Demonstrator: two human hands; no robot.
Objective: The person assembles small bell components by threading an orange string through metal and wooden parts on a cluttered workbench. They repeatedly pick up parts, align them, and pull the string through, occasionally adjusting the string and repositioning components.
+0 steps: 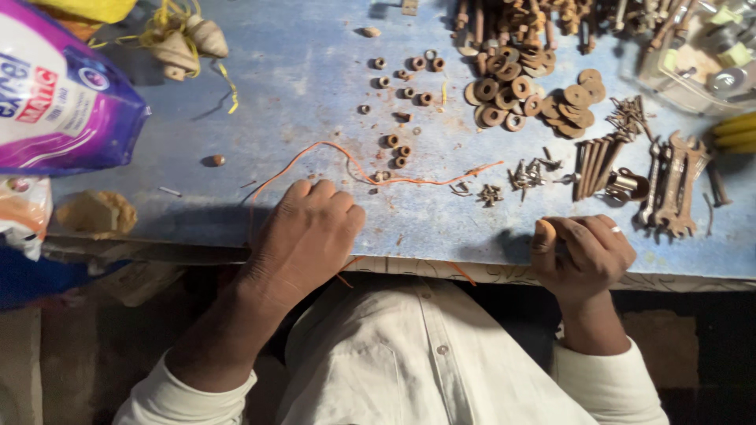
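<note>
My left hand (303, 236) rests knuckles-up on the near edge of a worn blue table (299, 86), fingers curled under, beside a thin orange wire (370, 177) that loops across the top. I cannot see anything inside it. My right hand (583, 252) sits at the table's edge further right, fingers closed into a loose fist; what it may hold is hidden. Small rusty nuts (402, 149) lie scattered beyond the left hand. Small screws (526, 175) lie just beyond the right hand.
Rusty washers (524, 98) are heaped at the upper middle, bolts (512, 24) behind them. Long nails (596, 164) and several spanners (673, 189) lie at the right. A purple and white pouch (55, 94) sits far left, a clear tray of parts (701, 55) top right.
</note>
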